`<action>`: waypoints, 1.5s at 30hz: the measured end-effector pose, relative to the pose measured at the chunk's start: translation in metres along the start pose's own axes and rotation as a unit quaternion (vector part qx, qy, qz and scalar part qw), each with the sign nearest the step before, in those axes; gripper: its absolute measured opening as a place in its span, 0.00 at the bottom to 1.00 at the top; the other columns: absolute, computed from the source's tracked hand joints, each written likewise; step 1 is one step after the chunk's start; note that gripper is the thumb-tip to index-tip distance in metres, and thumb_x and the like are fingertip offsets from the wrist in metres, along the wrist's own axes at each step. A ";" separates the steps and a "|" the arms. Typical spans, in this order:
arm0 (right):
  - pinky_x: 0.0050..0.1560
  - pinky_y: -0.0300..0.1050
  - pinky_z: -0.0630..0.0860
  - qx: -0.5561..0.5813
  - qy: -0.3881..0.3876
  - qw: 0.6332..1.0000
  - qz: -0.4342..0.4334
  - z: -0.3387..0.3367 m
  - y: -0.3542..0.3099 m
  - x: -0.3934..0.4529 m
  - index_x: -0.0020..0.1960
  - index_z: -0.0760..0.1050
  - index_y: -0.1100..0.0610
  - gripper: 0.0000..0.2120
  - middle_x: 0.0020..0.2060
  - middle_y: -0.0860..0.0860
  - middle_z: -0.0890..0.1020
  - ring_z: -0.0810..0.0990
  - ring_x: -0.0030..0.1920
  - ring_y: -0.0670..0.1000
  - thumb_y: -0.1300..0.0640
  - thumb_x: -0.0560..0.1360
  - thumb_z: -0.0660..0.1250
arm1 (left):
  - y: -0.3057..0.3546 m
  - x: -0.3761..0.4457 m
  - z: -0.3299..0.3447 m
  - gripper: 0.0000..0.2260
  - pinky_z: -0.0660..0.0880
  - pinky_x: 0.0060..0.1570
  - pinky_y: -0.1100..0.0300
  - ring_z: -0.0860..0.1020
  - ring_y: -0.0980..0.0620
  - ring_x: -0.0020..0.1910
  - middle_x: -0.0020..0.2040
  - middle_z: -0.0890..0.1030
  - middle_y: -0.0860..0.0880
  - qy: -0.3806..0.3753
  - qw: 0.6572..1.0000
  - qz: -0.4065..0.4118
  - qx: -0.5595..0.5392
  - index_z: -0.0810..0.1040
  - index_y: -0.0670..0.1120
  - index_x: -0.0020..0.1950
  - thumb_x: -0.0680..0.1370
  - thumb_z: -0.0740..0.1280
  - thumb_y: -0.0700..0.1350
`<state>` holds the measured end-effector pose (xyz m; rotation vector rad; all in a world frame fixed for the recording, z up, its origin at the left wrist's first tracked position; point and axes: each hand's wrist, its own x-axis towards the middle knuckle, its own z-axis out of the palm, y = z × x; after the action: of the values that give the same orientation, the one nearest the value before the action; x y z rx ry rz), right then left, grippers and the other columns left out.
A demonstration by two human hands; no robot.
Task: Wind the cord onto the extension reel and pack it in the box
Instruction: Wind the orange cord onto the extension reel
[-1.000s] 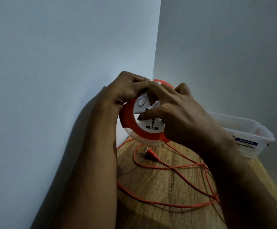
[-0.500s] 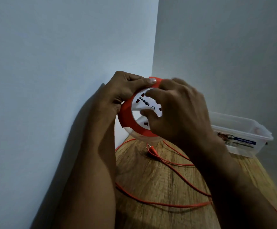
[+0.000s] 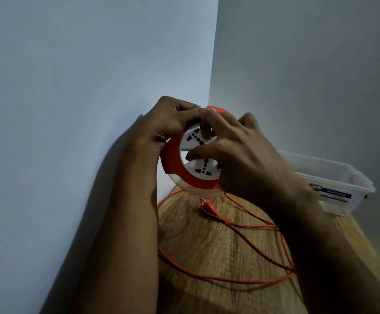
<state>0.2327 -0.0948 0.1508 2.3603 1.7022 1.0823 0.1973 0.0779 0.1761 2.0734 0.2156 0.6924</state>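
Note:
A round extension reel (image 3: pixel 173 158), orange ring around a white socket face, is held up above the wooden table (image 3: pixel 207 250). My left hand (image 3: pixel 168 121) grips its upper left rim. My right hand (image 3: pixel 236 152) lies over the white face, fingers pressed on the centre part. The orange cord (image 3: pixel 241 278) trails in loose loops on the table below, and its plug (image 3: pixel 209 208) lies just under the reel. A clear plastic box (image 3: pixel 334 184) with a blue label stands at the right, against the wall.
Two white walls meet in a corner right behind the reel. The table is narrow, with its right edge (image 3: pixel 370 245) running diagonally past the box.
The white socket face has turned under my right hand's fingers. The cord loops on the table have shortened and shifted, and the plug has slid a little.

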 end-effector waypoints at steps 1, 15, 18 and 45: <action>0.55 0.55 0.68 -0.002 0.007 1.000 0.001 0.002 0.001 0.001 0.60 0.78 0.42 0.27 0.64 0.54 0.71 0.71 0.63 0.58 0.47 0.62 0.79 | 0.001 -0.001 0.000 0.07 0.77 0.31 0.70 0.84 0.60 0.33 0.37 0.87 0.56 0.000 1.000 0.002 -0.007 0.87 0.54 0.44 0.78 0.72 0.54; 0.41 0.43 0.80 0.134 0.174 0.961 0.171 0.011 -0.012 0.004 0.53 0.83 0.58 0.23 0.42 0.53 0.86 0.84 0.34 0.53 0.42 0.67 0.76 | 0.001 -0.003 0.003 0.08 0.78 0.29 0.67 0.84 0.58 0.30 0.34 0.87 0.54 0.006 0.998 -0.027 -0.056 0.86 0.53 0.42 0.74 0.74 0.57; 0.40 0.39 0.70 0.067 0.184 0.975 0.108 -0.003 -0.008 0.001 0.52 0.83 0.55 0.16 0.43 0.51 0.85 0.82 0.39 0.53 0.47 0.67 0.76 | 0.003 -0.004 0.001 0.08 0.78 0.31 0.67 0.83 0.59 0.30 0.33 0.86 0.55 0.007 0.999 -0.011 -0.051 0.86 0.54 0.41 0.76 0.73 0.56; 0.41 0.40 0.79 0.186 0.195 0.941 0.203 0.009 -0.008 0.004 0.53 0.83 0.55 0.20 0.41 0.51 0.86 0.83 0.34 0.50 0.41 0.70 0.74 | 0.003 -0.003 0.003 0.10 0.79 0.36 0.64 0.85 0.57 0.35 0.36 0.87 0.56 0.000 0.999 -0.014 -0.044 0.87 0.53 0.43 0.75 0.73 0.59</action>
<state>0.2322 -0.0847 0.1427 3.0021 1.6950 1.4879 0.1961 0.0727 0.1758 1.9821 0.2102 0.6729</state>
